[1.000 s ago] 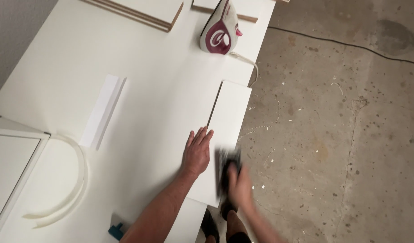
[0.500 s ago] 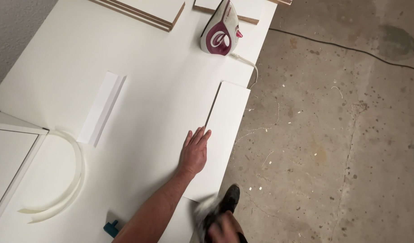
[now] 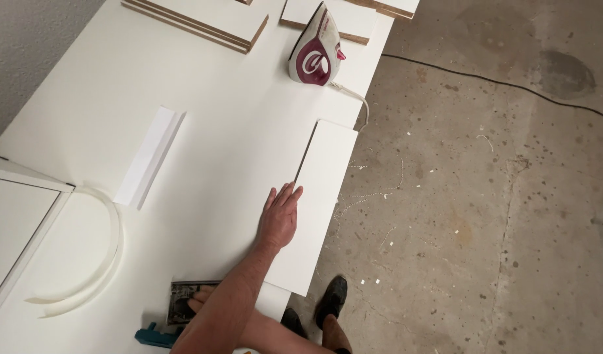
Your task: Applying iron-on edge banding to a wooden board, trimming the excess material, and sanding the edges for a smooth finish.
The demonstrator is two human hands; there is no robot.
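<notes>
A clothes iron (image 3: 312,52) stands near stacked boards (image 3: 203,23).

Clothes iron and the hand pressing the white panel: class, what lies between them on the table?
In the head view, only the white panel's far end and bare table lie between iron and left hand.

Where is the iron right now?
In the head view, the iron stands upright at the far right edge of the white table, beyond the white panel under the left hand.

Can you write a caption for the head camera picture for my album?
Left hand lies flat on a white board on the white table; right hand touches a dark tool.
</notes>
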